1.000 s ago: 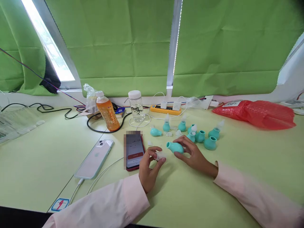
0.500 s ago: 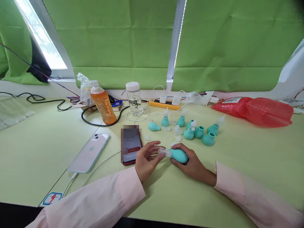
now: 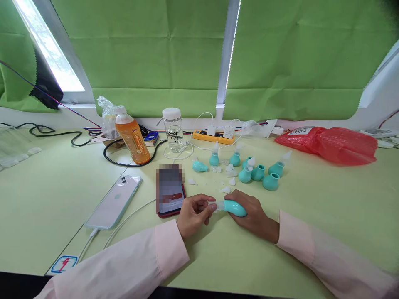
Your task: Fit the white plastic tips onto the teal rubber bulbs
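My right hand point(image 3: 252, 211) is closed round a teal rubber bulb point(image 3: 234, 207), which lies on its side with its neck toward the left. Between the thumb and fingers of my left hand point(image 3: 196, 211) is a clear plastic tube point(image 3: 220, 205), its right end meeting the bulb's neck. Whether the tube sits inside the neck I cannot tell. Beyond my hands stand several more teal bulbs, some with open mouths like this bulb point(image 3: 270, 182), others topped with a translucent tip point(image 3: 216, 147). One bulb point(image 3: 200, 166) lies on its side. Small translucent pieces point(image 3: 231, 170) are scattered among them.
Left of my hands lie a red-cased phone point(image 3: 171, 207) and a pale phone point(image 3: 114, 203) on a white cable. Farther back are an orange drink bottle point(image 3: 133, 139), a clear water bottle point(image 3: 174, 133), an orange power strip point(image 3: 213, 137) and a red plastic bag point(image 3: 330, 144).
The clear tube has come into line with the bulb and now meets its neck. My left fingers have shifted along the tube. The whole view has moved slightly.
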`<move>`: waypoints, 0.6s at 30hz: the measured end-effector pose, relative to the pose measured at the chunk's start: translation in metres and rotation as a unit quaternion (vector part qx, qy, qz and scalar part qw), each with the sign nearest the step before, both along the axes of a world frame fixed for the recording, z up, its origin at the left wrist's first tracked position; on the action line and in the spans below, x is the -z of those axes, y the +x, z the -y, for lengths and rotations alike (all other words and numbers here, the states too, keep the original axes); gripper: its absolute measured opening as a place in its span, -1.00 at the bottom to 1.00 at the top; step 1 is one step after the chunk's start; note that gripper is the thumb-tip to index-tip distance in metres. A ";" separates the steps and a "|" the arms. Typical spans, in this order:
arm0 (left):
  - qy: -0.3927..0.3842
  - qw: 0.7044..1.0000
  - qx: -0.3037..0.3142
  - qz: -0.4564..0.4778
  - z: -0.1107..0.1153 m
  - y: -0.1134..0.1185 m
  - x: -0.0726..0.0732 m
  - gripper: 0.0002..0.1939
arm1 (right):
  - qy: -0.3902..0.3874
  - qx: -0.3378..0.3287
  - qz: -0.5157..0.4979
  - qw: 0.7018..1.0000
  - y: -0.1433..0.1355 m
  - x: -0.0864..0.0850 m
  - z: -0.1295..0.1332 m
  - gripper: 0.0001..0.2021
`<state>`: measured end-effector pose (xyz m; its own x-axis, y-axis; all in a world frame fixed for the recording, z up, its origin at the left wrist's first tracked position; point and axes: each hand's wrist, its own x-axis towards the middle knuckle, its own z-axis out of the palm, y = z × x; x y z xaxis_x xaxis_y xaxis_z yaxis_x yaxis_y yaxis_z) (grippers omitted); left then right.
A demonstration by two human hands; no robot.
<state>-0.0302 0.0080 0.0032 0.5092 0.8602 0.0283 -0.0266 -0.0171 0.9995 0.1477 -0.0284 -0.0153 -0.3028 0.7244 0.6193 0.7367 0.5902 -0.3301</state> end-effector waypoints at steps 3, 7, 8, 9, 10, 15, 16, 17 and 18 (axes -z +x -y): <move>0.032 0.999 -0.017 -0.018 0.003 0.000 0.003 -0.73 | -0.010 -0.005 0.008 1.000 0.000 -0.001 0.000 -0.76; 0.097 0.994 -0.015 -0.057 0.006 0.000 0.005 -0.75 | -0.091 -0.011 -0.088 0.992 -0.007 -0.008 0.001 -0.82; 0.116 0.991 -0.013 -0.066 0.006 0.000 0.005 -0.76 | -0.120 -0.012 -0.111 0.986 -0.008 -0.010 0.001 -0.83; 0.134 0.988 -0.013 -0.072 0.007 -0.001 0.005 -0.76 | -0.150 -0.014 -0.129 0.980 -0.010 -0.011 0.001 -0.83; 0.151 0.985 -0.015 -0.076 0.007 -0.001 0.004 -0.77 | -0.178 -0.016 -0.145 0.973 -0.011 -0.012 0.001 -0.84; 0.240 0.966 -0.033 -0.088 0.011 -0.003 0.002 -0.81 | -0.295 -0.021 -0.219 0.930 -0.014 -0.016 0.002 -0.86; 0.252 0.963 -0.037 -0.086 0.012 -0.003 0.002 -0.81 | -0.312 -0.021 -0.233 0.921 -0.015 -0.017 0.002 -0.86; 0.261 0.961 -0.039 -0.083 0.013 -0.003 0.002 -0.81 | -0.328 -0.021 -0.247 0.911 -0.016 -0.018 0.002 -0.85; 0.268 0.959 -0.040 -0.080 0.013 -0.004 0.002 -0.81 | -0.343 -0.021 -0.260 0.902 -0.017 -0.020 0.003 -0.84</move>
